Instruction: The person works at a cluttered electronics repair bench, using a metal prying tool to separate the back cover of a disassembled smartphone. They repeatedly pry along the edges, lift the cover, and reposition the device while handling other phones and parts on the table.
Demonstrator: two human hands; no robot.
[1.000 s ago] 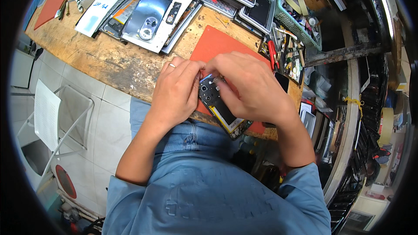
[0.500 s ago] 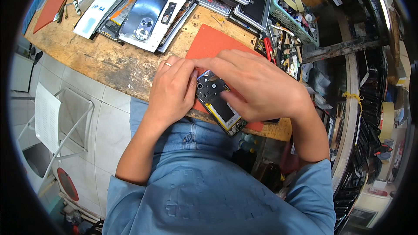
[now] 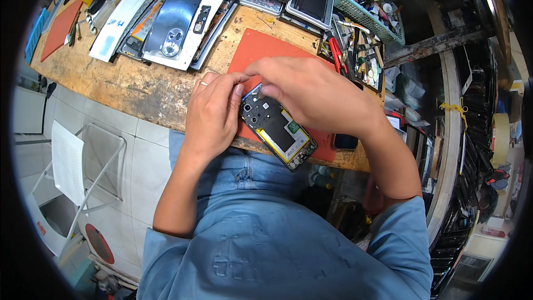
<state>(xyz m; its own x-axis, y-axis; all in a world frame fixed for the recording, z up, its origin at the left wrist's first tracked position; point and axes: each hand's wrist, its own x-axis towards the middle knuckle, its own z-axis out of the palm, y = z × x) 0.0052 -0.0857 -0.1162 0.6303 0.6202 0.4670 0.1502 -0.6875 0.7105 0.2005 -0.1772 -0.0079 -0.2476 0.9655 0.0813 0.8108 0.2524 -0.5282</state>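
Note:
A smartphone (image 3: pixel 276 135) with its back cover off lies tilted on a red mat (image 3: pixel 251 47), its lower end past the bench's front edge. Its black inner cover, camera openings and yellow-edged battery are exposed. My left hand (image 3: pixel 214 112) grips the phone's upper left side, the thumb along its edge and the fingers bent toward its top. Over the top end arches my right hand (image 3: pixel 319 91), fingers curled in and thumb and fingertips closed together at the phone's upper part. Whatever those fingertips hold is hidden.
Opened phones and a dark blue phone back (image 3: pixel 176 19) lie stacked at the far left of the wooden bench (image 3: pixel 166 90). A green basket (image 3: pixel 363 14) of parts stands at the back right, beside red-handled pliers (image 3: pixel 335 53) and loose tools. A white folding chair (image 3: pixel 69 158) is at the left.
My right hand has drawn back toward the phone's top end, its thumb now tucked in, uncovering more of the battery and a green patch beside it. My left hand still holds the upper side.

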